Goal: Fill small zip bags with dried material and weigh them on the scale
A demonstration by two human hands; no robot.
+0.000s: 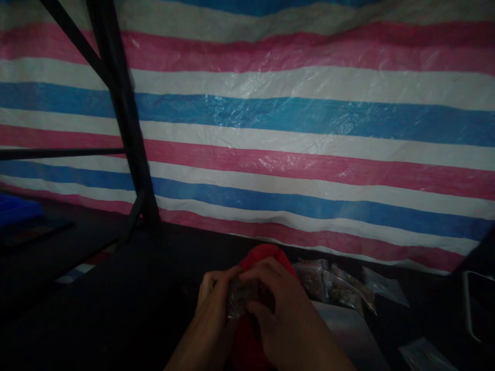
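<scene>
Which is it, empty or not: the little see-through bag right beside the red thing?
Not empty: brownish stuff shows through the see-through bag. It's too dark to tell if it's filled right up.

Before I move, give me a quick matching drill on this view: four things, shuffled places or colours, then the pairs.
Things:
1. Backdrop sheet
2. Clear plastic piece
3. Red item
4. Plastic packets

Place or colour:
A. Between the left hand and right hand
B. On the dark surface, to the right-hand side
C. Striped pink, white and blue
D. Partly hidden behind and below both hands

Pairs: 1-C, 2-A, 3-D, 4-B
</scene>
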